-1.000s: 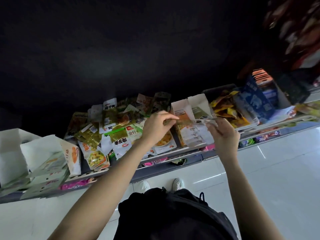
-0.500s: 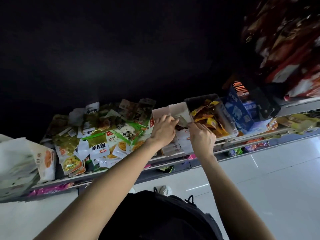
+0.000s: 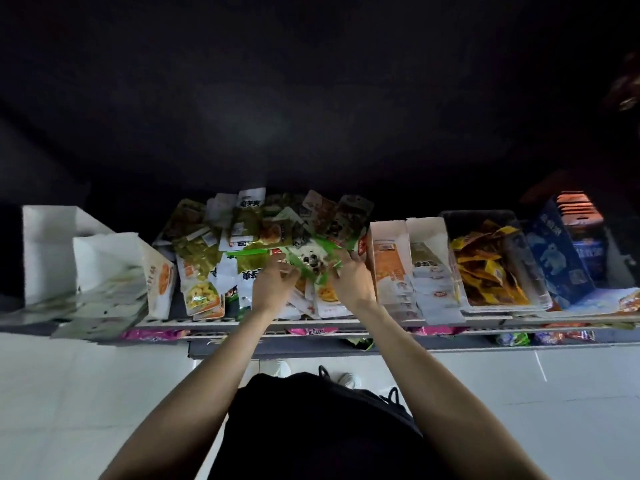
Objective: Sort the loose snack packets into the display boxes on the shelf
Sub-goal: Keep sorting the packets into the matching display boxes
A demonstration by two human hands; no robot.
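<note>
Left hand [image 3: 273,285] and right hand [image 3: 349,278] both pinch the edges of a green-and-white panda packet [image 3: 313,259], fingers curled, held just above the loose packet pile [image 3: 221,258] on the shelf [image 3: 311,322]. Likely light, limp, slick film; best held at the sealed edges. White display boxes [image 3: 412,258] stand just right, part filled.

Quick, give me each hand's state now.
Left hand: fingers curled on the green panda packet.
Right hand: holding the same packet's other edge.
</note>
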